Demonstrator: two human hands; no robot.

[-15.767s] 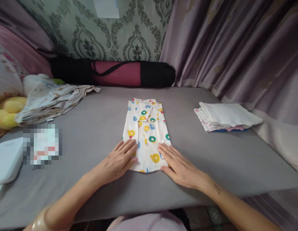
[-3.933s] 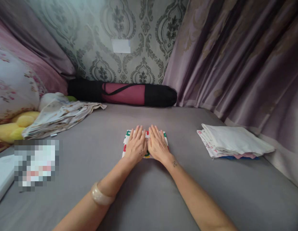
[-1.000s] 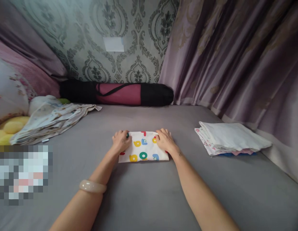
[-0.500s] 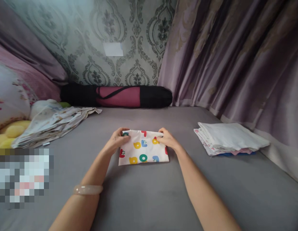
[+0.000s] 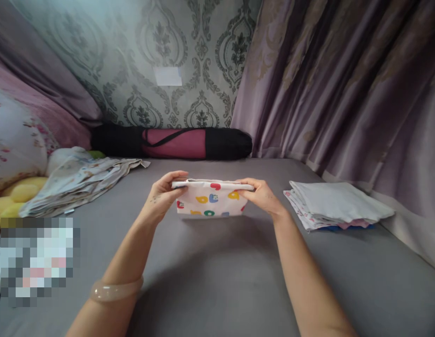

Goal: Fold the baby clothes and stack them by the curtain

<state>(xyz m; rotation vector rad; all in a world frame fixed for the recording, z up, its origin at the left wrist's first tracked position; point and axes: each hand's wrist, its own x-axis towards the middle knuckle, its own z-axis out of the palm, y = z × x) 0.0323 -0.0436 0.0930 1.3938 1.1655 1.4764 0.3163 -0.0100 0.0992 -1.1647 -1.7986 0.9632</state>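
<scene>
A folded white garment (image 5: 210, 201) printed with coloured rings and letters hangs a little above the grey bed surface (image 5: 217, 271), held by its top edge. My left hand (image 5: 164, 193) pinches its left corner. My right hand (image 5: 261, 194) pinches its right corner. Both hands are closed on the cloth, thumbs toward me. A pale bangle (image 5: 115, 290) sits on my left forearm.
A stack of folded clothes (image 5: 335, 203) lies at the right beside the purple curtain (image 5: 343, 93). A pile of unfolded pale cloth (image 5: 80, 180) and a yellow soft toy (image 5: 13, 196) lie at the left. A black-and-maroon rolled bag (image 5: 171, 142) rests against the patterned wall.
The long garment was folded into a small rectangle and pressed flat. In the last second both hands gripped its far edge and lifted it off the bed.
</scene>
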